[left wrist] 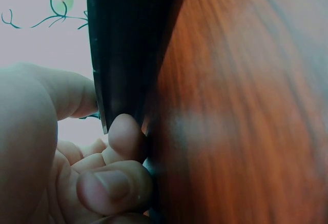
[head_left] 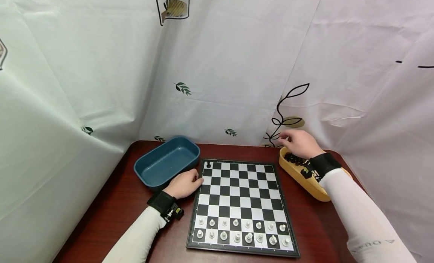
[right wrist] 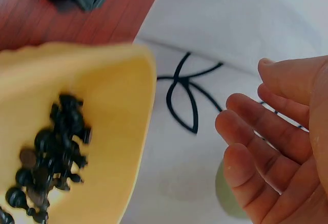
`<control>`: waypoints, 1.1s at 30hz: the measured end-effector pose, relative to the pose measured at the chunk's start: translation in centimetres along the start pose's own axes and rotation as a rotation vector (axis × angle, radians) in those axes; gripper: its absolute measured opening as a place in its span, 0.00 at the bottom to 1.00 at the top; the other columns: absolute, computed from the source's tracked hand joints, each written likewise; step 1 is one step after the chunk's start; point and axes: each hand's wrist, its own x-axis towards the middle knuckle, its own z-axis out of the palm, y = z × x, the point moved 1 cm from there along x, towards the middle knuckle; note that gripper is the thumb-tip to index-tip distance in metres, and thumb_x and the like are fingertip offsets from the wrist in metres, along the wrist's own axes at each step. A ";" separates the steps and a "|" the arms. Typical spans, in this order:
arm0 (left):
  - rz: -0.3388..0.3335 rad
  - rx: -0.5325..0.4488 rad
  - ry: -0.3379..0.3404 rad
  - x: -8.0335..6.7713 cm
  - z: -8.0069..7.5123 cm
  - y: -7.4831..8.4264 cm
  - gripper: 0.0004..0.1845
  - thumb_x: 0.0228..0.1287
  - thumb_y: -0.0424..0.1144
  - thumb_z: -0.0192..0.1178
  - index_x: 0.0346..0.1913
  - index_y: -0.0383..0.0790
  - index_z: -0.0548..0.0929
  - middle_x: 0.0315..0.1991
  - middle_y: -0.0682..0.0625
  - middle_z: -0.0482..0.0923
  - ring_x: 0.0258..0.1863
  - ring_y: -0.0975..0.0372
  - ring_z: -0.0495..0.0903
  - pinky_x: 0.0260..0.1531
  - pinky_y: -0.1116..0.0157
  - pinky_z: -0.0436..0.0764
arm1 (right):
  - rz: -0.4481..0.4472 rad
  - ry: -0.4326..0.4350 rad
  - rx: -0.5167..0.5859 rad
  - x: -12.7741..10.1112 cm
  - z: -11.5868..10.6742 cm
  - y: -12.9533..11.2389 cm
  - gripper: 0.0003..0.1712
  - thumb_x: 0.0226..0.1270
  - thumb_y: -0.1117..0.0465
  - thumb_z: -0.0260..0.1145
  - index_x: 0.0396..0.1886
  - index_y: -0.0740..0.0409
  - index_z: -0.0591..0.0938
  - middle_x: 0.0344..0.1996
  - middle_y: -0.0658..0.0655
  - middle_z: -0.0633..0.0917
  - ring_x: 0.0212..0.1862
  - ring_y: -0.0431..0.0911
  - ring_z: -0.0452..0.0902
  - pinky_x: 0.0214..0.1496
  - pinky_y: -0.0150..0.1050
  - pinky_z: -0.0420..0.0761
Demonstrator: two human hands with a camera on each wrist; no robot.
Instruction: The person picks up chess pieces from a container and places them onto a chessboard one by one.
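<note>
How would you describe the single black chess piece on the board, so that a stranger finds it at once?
Start from the chessboard on the red-brown table. Go to its far left corner, beside the blue tray. The black piece stands there alone; all other pieces on the board are white and fill the two nearest rows.

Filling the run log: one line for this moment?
left hand: rests at chessboard edge | right hand: open, empty, over yellow tray of black pieces
</note>
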 end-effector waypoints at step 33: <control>-0.002 -0.003 0.000 0.0 0.0 -0.1 0.17 0.82 0.53 0.63 0.33 0.50 0.77 0.23 0.54 0.73 0.22 0.61 0.72 0.28 0.60 0.70 | 0.066 -0.195 -0.097 -3.8 0.9 6.7 0.26 0.77 0.54 0.74 0.62 0.71 0.86 0.52 0.70 0.90 0.55 0.67 0.86 0.59 0.66 0.81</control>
